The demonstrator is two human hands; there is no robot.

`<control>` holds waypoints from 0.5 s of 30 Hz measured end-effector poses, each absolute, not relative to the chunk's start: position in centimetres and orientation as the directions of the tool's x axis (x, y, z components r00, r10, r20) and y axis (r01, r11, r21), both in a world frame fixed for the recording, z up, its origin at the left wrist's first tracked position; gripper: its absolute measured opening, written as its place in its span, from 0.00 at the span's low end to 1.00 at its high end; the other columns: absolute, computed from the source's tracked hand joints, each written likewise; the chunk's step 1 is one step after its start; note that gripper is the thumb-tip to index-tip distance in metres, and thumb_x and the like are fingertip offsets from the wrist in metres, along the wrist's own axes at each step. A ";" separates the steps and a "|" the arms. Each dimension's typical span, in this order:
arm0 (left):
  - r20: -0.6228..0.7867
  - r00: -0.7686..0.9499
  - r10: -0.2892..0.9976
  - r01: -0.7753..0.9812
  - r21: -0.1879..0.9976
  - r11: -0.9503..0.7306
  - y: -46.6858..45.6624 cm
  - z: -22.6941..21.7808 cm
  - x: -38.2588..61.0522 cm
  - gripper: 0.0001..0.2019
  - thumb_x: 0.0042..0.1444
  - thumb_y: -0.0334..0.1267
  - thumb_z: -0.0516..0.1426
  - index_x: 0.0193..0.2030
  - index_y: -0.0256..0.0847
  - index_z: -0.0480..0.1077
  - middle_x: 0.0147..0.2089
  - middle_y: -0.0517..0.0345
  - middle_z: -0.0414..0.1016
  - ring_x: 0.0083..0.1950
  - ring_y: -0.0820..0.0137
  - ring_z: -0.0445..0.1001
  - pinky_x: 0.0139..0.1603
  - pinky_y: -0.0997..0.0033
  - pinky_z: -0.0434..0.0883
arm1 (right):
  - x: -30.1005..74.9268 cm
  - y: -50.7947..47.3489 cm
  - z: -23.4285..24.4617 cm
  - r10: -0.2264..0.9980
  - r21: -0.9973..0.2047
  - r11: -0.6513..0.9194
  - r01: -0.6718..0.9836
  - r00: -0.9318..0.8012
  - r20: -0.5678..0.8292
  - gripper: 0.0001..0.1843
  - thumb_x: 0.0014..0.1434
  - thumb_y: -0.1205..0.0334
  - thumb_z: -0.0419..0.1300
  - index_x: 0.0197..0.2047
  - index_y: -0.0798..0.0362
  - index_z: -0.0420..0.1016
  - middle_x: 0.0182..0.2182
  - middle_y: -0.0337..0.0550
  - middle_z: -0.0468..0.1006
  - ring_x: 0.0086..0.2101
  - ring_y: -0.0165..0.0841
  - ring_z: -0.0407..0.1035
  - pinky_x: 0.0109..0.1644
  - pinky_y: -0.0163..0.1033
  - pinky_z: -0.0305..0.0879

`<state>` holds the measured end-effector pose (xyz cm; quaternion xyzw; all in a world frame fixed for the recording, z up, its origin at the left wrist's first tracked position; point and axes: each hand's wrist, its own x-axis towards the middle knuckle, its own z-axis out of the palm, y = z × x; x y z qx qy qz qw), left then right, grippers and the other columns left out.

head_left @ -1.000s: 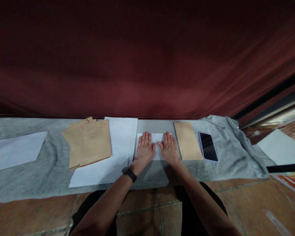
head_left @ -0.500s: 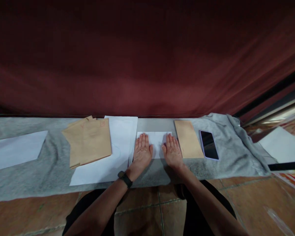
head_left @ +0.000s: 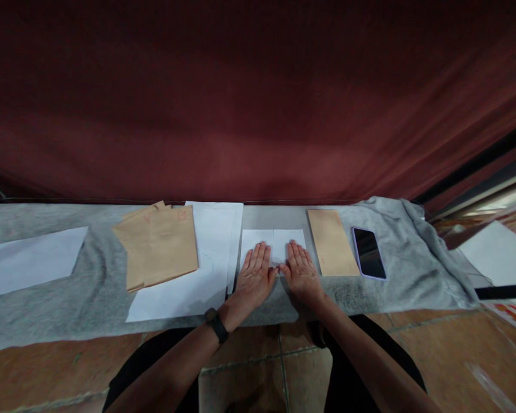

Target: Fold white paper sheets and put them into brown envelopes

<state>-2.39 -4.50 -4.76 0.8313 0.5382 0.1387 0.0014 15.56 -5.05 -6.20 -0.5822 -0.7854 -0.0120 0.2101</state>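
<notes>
A folded white paper [head_left: 273, 240] lies on the grey cloth [head_left: 90, 287] in front of me, a crease running down its middle. My left hand [head_left: 254, 274] rests flat on its near left part, fingers stretched out and together. My right hand [head_left: 301, 273] lies flat on its near right part, thumb close to the left thumb. Neither hand grips anything. A black band sits on my left wrist.
A brown envelope [head_left: 332, 249] and a dark phone [head_left: 368, 261] lie right of the paper. To the left are large white sheets [head_left: 198, 275] under a stack of brown envelopes [head_left: 159, 245], and another white sheet [head_left: 28, 261]. A dark red curtain [head_left: 258, 103] hangs behind.
Both hands slid toward me and together along the folded paper, uncovering its far half; half a second ago they were spread apart near the paper's sides.
</notes>
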 end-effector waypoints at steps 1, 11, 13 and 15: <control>0.227 0.377 0.898 0.898 0.150 -0.414 -4.5 -4.7 -2.6 0.31 0.69 0.44 0.45 0.73 0.27 0.51 0.75 0.37 0.53 0.78 0.57 0.48 0.75 0.51 0.53 | 15.8 -5.1 -6.3 0.910 -0.221 0.306 0.926 -0.216 0.353 0.34 0.73 0.52 0.46 0.73 0.66 0.52 0.71 0.64 0.57 0.70 0.49 0.50 0.70 0.58 0.54; 0.195 0.396 0.897 0.893 0.144 -0.425 -4.6 -4.7 -3.5 0.39 0.66 0.56 0.51 0.74 0.31 0.49 0.76 0.35 0.49 0.78 0.52 0.47 0.75 0.45 0.51 | 17.8 -2.9 -3.0 0.984 -0.302 0.022 0.953 0.034 0.177 0.30 0.71 0.56 0.48 0.69 0.67 0.59 0.58 0.66 0.73 0.56 0.48 0.69 0.61 0.50 0.64; 0.184 0.400 0.898 0.892 0.148 -0.428 -4.6 -4.6 -3.5 0.38 0.66 0.56 0.51 0.74 0.32 0.49 0.77 0.35 0.48 0.78 0.51 0.46 0.75 0.44 0.50 | 17.9 -2.3 -1.8 0.993 -0.323 -0.068 0.944 0.094 0.065 0.31 0.70 0.56 0.50 0.69 0.66 0.59 0.54 0.63 0.76 0.51 0.45 0.73 0.56 0.44 0.67; 0.176 0.400 0.899 0.891 0.154 -0.426 -4.5 -4.5 -3.5 0.38 0.66 0.55 0.52 0.75 0.32 0.50 0.77 0.35 0.47 0.78 0.51 0.45 0.75 0.45 0.49 | 17.9 -1.9 -1.0 0.988 -0.329 -0.155 0.931 0.150 -0.039 0.30 0.69 0.56 0.52 0.68 0.65 0.61 0.51 0.61 0.77 0.47 0.43 0.75 0.51 0.41 0.68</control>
